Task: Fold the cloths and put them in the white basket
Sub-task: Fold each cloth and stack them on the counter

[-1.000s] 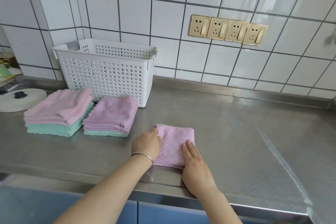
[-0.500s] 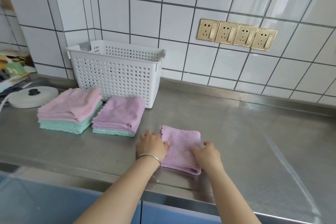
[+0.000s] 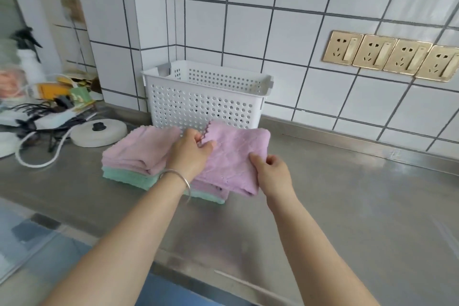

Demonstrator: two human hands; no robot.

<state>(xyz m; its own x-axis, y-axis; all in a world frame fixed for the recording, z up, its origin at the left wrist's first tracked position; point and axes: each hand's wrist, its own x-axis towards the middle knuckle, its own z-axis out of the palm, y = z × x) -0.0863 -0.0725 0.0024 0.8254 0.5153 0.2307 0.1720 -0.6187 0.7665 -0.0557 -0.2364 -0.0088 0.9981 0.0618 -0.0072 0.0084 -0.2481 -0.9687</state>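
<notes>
Folded purple cloth was held above the counter by both hands, in front of the white basket and partly over the smaller stack of cloths. The left hand was closed on the cloth's upper left part, thumb and fingers pinching near a corner with a zigzag edge. The right hand gripped the lower right part, its fingers curled around the edge and its thumb on top. A thin metal bracelet sat on the left wrist. The cloth looked soft and fluffy, with a faint diamond pattern pressed in its surface, and it was folded to a rough rectangle. To the left lay a taller stack with pink cloths on top and green ones under them; the smaller stack showed purple and green layers below the held cloth. The basket was rectangular, of white plastic, with many round holes in its walls, and it stood against the tiled wall; I could not tell what was inside it. The counter was of dull steel. A round white lid with a black knob lay left of the stacks. Four golden sockets were set in a row on the wall.
</notes>
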